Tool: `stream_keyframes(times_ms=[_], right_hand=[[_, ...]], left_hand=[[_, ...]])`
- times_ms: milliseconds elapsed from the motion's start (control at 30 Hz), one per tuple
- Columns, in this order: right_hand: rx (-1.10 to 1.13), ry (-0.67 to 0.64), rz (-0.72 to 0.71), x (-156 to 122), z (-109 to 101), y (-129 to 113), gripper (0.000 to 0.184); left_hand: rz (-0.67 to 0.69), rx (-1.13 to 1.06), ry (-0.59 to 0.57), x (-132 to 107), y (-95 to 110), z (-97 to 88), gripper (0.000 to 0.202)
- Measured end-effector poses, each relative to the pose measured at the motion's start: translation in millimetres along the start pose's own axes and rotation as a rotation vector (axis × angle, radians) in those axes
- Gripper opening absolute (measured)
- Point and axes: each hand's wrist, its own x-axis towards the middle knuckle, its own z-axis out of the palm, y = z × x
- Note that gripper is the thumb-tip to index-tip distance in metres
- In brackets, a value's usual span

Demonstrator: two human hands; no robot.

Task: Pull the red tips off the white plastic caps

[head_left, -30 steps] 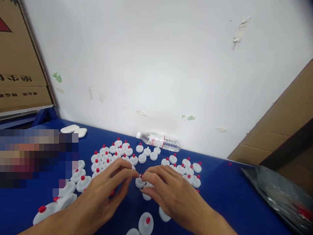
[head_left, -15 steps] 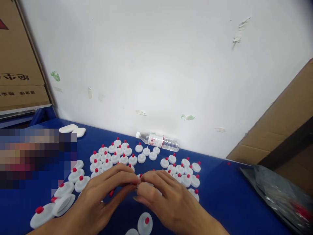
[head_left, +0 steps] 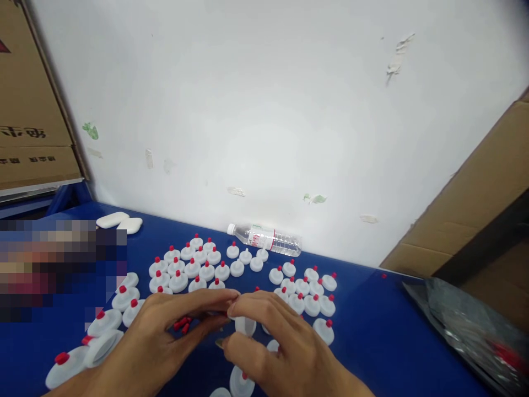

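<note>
My left hand (head_left: 173,325) pinches a small white round cap (head_left: 246,326) between fingertips and thumb, over the middle of the blue table. The cap is tilted on its side, and its narrow end is mostly hidden by fingers. My right hand (head_left: 285,342) curves over the cap, index finger against its upper side, the thumb apart below it. Beneath my left palm lie several small red tips (head_left: 182,324). Another white cap with a red tip (head_left: 242,380) sits just under my right hand.
White caps with red tips (head_left: 192,268) stand in groups on the blue table (head_left: 363,336). A few have bare white spouts (head_left: 245,256). A plastic bottle (head_left: 264,238) lies by the wall. Two white oval pieces (head_left: 130,225) lie at left, a grey plastic bag (head_left: 467,331) at right.
My right thumb has parted from the fingers and moved down, baring the white cap between my hands. My left hand has shifted slightly, showing more red tips. The view has moved a little.
</note>
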Motion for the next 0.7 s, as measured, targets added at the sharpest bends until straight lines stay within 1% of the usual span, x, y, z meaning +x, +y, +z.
stream_keyframes(times_ms=[33, 67, 100, 133, 200, 233, 300, 367, 433, 500, 567, 633, 700], right_hand=[[-0.002, 0.013, -0.008, 0, 1, 0, 0.035], [-0.007, 0.033, -0.008, 0, 1, 1, 0.029], [-0.017, 0.049, 0.008, 0, 1, 1, 0.019], [-0.031, 0.059, 0.037, 0, 1, 2, 0.014], [-0.066, 0.053, 0.123, 1, 1, 5, 0.033], [-0.073, 0.03, 0.157, 2, 1, 6, 0.036], [-0.048, -0.013, 0.181, 2, 1, 9, 0.03], [0.004, -0.015, 0.159, 1, 2, 11, 0.022], [0.046, 0.002, 0.145, 0, 2, 11, 0.022], [0.065, 0.021, 0.156, -1, 2, 10, 0.021], [0.073, 0.036, 0.171, -1, 2, 9, 0.02], [0.072, 0.043, 0.175, 0, 2, 7, 0.018], [0.057, 0.042, 0.15, 1, 2, 6, 0.017]], left_hand=[[-0.015, -0.043, -0.003, -1, 0, 0.2, 0.021], [-0.031, -0.083, -0.001, -1, 1, 0.5, 0.023], [-0.044, -0.111, 0.009, -1, 1, 0.6, 0.024], [-0.055, -0.122, 0.021, -1, 2, 0.7, 0.023], [-0.052, -0.112, 0.042, 0, 2, 0.4, 0.019], [-0.042, -0.098, 0.049, 1, 2, 0.0, 0.018], [-0.021, -0.066, 0.054, 4, 2, -1.1, 0.02], [-0.01, -0.036, 0.049, 7, 0, -2.3, 0.024], [-0.004, -0.003, 0.041, 9, -2, -2.9, 0.025], [0.036, 0.029, 0.021, 10, -5, -2.8, 0.022], [0.109, 0.049, 0.0, 11, -8, -2.0, 0.019], [0.182, 0.054, -0.016, 10, -10, -1.4, 0.022], [0.22, 0.062, -0.043, 8, -11, -2.2, 0.025]])
